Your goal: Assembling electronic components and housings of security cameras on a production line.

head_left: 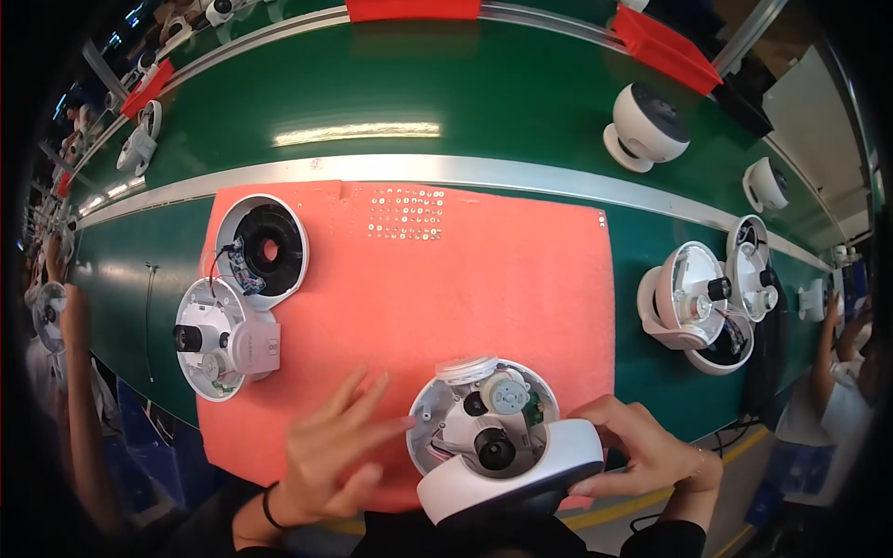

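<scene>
Fingers of the right hand (646, 451) grip the right side of the opened camera (502, 437), thumb below. The left hand (330, 456) holds nothing, its fingers spread; one fingertip is at the camera's left rim, though whether it touches I cannot tell. The camera sits between the hands, over the near edge of the pink mat (465, 298). Farther off, small screws (406, 214) stand in rows.

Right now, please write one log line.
left hand: open; right hand: gripping opened white camera; pink mat: second opened camera, left edge
</scene>
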`<move>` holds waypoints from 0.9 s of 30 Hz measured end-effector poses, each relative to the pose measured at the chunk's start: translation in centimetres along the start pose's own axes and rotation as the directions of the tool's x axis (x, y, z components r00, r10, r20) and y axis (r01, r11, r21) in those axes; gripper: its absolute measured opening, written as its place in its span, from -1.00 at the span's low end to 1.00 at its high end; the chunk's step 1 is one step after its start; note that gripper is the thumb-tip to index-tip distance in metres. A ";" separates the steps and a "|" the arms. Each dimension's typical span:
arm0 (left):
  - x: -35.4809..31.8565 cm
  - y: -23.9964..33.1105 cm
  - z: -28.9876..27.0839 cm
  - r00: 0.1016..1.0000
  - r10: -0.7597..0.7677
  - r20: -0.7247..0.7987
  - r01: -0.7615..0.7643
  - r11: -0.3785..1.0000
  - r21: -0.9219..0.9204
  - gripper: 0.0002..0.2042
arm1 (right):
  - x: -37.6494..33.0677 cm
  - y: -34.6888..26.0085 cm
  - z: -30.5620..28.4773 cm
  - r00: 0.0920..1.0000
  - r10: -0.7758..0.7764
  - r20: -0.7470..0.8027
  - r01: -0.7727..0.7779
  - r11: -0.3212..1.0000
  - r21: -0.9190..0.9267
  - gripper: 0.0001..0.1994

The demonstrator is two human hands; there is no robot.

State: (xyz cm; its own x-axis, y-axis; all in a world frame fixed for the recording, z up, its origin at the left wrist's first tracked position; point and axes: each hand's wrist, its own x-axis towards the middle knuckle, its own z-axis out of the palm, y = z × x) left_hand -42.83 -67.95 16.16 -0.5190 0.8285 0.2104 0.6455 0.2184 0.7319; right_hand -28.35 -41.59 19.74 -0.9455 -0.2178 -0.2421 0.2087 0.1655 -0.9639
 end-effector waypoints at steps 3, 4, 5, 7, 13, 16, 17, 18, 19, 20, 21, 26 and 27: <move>-1.5 0.2 2.0 0.993 0.079 0.093 -0.063 0.985 -0.159 -0.20 | 0.5 -0.1 -0.3 0.997 -0.060 0.048 0.061 0.998 -0.014 -0.48; -1.4 0.5 2.4 0.993 0.073 0.093 -0.058 0.986 -0.159 -0.20 | 0.7 -0.2 -0.3 0.995 -0.071 0.070 0.072 0.997 -0.010 -0.49; -1.4 0.7 2.8 0.983 0.051 0.174 -0.021 0.986 -0.168 -0.12 | 1.0 -0.4 -0.2 0.995 -0.070 0.075 0.071 0.997 -0.008 -0.49; -1.0 -0.3 3.2 0.951 0.075 0.299 -0.008 0.976 -0.218 -0.03 | 1.2 -0.9 -0.3 0.978 0.201 0.056 -0.206 0.974 0.097 -0.54; 0.3 0.6 1.0 0.974 -0.195 0.112 0.224 0.885 -0.407 -0.31 | 2.1 -0.2 0.4 0.970 0.240 -0.032 -0.224 0.941 0.254 -0.59; 1.9 1.7 0.5 0.981 -0.122 0.152 0.156 0.961 -0.230 -0.44 | 2.2 -0.9 0.7 0.982 0.146 -0.123 -0.135 0.986 0.095 -0.62; 2.2 2.1 0.5 0.993 -0.072 0.090 0.081 0.991 -0.102 -0.48 | 2.4 -1.0 0.6 0.984 0.062 -0.166 -0.067 0.997 -0.024 -0.66; 2.3 2.2 0.3 0.993 -0.074 0.087 0.083 0.992 -0.100 -0.48 | 2.6 -1.0 0.2 0.985 0.060 -0.163 -0.065 0.998 -0.024 -0.66; 2.3 2.2 0.0 0.984 -0.115 0.133 0.117 0.993 -0.007 -0.52 | 2.8 -1.1 -0.2 0.985 0.025 -0.173 -0.049 0.989 -0.138 -0.70; 2.3 2.1 -0.2 0.972 -0.155 0.178 0.142 0.986 0.084 -0.56 | 3.0 -1.2 -0.5 0.983 -0.009 -0.185 -0.038 0.968 -0.250 -0.74; 2.4 2.0 -0.3 0.972 -0.153 0.179 0.140 0.987 0.083 -0.56 | 3.3 -1.4 -0.4 0.974 0.052 -0.220 -0.106 0.965 -0.240 -0.77; 2.8 2.1 -0.3 0.976 -0.046 0.215 -0.025 0.948 0.316 -0.51 | 3.8 -0.4 -0.5 0.986 0.003 -0.167 -0.095 0.836 -0.540 -0.70; 3.0 2.0 -0.3 0.975 -0.044 0.217 -0.027 0.949 0.314 -0.51 | 3.8 -0.1 -0.4 0.979 -0.082 -0.187 -0.059 0.765 -0.642 -0.66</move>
State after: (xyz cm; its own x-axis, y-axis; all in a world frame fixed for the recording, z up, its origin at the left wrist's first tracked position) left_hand -43.23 -65.24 18.49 -0.4130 0.9102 0.0325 0.8026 0.3468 0.4853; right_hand -32.02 -42.09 18.96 -0.9895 -0.0464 -0.1371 0.0548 0.7567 -0.6515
